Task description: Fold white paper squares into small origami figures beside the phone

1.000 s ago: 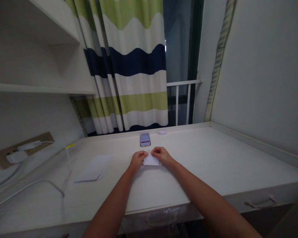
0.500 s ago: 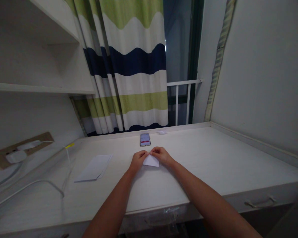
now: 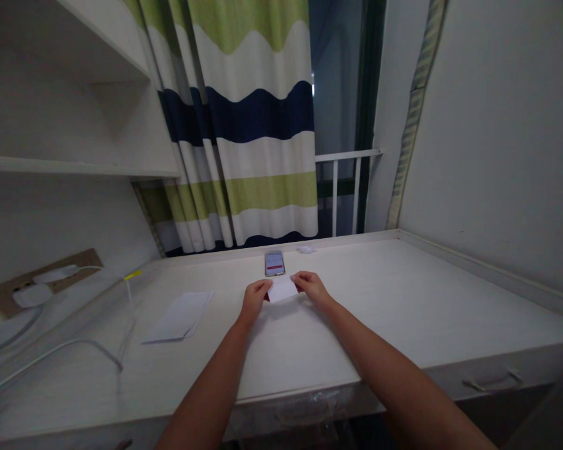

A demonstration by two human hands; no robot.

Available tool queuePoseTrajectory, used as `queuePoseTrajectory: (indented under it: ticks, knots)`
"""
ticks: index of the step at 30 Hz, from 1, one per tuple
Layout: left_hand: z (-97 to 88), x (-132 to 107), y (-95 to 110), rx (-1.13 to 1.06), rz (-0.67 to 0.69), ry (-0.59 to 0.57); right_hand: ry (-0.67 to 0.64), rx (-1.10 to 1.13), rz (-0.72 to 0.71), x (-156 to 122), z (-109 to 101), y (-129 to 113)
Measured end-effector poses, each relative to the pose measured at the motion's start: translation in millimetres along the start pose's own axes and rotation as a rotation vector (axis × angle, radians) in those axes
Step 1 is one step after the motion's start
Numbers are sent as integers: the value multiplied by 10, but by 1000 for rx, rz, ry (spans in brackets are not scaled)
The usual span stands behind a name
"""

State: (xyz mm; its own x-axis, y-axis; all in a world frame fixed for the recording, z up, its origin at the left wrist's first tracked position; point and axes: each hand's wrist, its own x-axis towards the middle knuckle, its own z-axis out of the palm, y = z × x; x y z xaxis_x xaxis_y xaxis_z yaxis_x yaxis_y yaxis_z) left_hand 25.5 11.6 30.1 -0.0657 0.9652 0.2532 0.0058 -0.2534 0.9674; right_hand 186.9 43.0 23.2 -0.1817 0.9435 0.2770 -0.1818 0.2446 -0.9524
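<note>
While both forearms reach out over the edge of the white desk (image 3: 403, 300), the left hand (image 3: 254, 301) and right hand (image 3: 313, 289) sit narrow, one at each short end of a folded white paper (image 3: 282, 290). Fingers curl in on the ends. Can't tell if they're pinching it or just pressing it to the desk.

Paper lies on the desk between the hands, just short of the phone. Handling: light, soft, thin, flexes easily, and will likely slide on that smooth top. Best hold is a thumb-and-finger pinch at the short ends or along the fold, where the layers add some stiffness. Flat pressure works for creasing.

Vs the earlier frame: both hands and paper are further forward, hands a bit wider apart, and the paper reads as a wider, blunter shape instead of a point toward the body.

Left of the hands lie loose white sheets (image 3: 181, 317), with a white cable (image 3: 60, 351) nearer the left edge and a charger (image 3: 32, 295) on a wall socket plate (image 3: 0, 299). Ahead, a smartphone (image 3: 274, 263) lies face up, screen lit, and a small white scrap (image 3: 306, 249) sits by the back edge. Beyond: striped curtain (image 3: 263, 112), white railing (image 3: 347, 181).
</note>
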Motion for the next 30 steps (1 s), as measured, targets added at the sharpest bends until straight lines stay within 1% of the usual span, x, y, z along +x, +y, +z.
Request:
queuePoseTrajectory:
  ticks: [3, 5, 7, 10, 12, 17, 22, 26, 30]
  knots:
    - [21, -6, -24, 3, -91, -139, 0, -30, -32, -2, -3, -5]
    - [36, -8, -33, 39, -117, -205, 7, -28, -25, -10, 5, -19]
    - [41, -4, -31, 50, -110, -197, 0, 10, 10, -25, 18, -41]
    - [28, 3, -14, 11, -90, -123, -47, 91, 64, -56, 34, -82]
    - [19, 1, -2, -16, -88, -108, -85, 152, 86, -76, 38, -108]
    - [30, -28, 11, -27, -48, -150, -197, 279, 142, -115, 41, -157]
    - [56, -61, 32, 25, -30, -161, -228, 308, 170, -133, 53, -173]
    - [63, -83, 59, 21, -74, -181, -243, 300, 167, -126, 55, -153]
    - [67, -73, 36, -47, -134, -196, -226, 264, 163, -114, 49, -122]
